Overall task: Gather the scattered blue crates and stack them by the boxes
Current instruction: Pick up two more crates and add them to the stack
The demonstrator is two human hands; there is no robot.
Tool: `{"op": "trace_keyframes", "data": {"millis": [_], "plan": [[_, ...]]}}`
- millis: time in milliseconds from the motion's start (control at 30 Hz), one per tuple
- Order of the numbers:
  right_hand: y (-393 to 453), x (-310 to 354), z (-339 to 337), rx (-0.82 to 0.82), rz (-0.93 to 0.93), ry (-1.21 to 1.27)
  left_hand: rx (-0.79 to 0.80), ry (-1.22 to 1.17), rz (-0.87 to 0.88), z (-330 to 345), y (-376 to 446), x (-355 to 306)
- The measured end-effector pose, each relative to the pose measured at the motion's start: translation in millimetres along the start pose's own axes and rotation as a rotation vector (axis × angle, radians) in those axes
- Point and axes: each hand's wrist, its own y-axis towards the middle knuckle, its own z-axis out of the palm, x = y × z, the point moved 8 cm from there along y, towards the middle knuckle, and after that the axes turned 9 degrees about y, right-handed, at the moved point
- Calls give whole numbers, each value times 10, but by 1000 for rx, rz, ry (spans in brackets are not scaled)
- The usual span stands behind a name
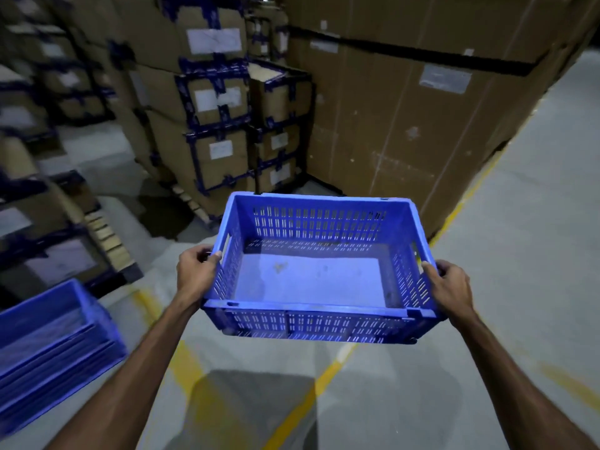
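An empty blue slotted crate (311, 277) hangs level in front of me above the floor. My left hand (196, 271) grips the handle slot on its left end wall. My right hand (449, 285) grips the rim of its right end wall. A stack of nested blue crates (48, 349) stands on the floor at the lower left, close to the pallets of boxes. Stacked cardboard boxes (214, 102) with blue strapping rise straight ahead of the held crate.
A very large cardboard carton (422, 118) stands ahead on the right. More strapped boxes on wooden pallets (107, 235) line the left side. Yellow floor lines (324, 381) cross the grey concrete under me, and an aisle runs along the right.
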Motion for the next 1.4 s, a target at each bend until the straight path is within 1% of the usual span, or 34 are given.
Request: {"op": "trace_keyframes", "data": {"millis": [133,267,433,567,633,767,967,1100,1267,1400], "plan": [[140,415,717,119,-105,2,-114,9,-66,-647,-35,390],[199,874,1421,248,-207,2,-257,13,-139,-1269,-251,713],[122,1498,2226,419,-339,72,-435,24,-239,-1938,-600,1078],[77,1837,2860,561,-391,91,-566,19,-318,-2342,-936,1230],[49,1961,3154,615,-406,101,-637,20,-342,-2488,-1088,1257],[-78,2184,3741,737,-437,117,-774,22,-444,-2718,-1500,1401],[-525,2517,4486,918,-511,129,-918,2,-611,-3028,-2248,1928],[-922,2710,4918,1018,-526,130,-991,-16,-665,-3249,-2523,2095],[-1376,2952,5501,1063,-564,106,-1063,-23,-725,-3601,-2715,2392],[-1765,3121,5899,1065,-562,101,-1057,2,-737,-3977,-2679,2637]]}}
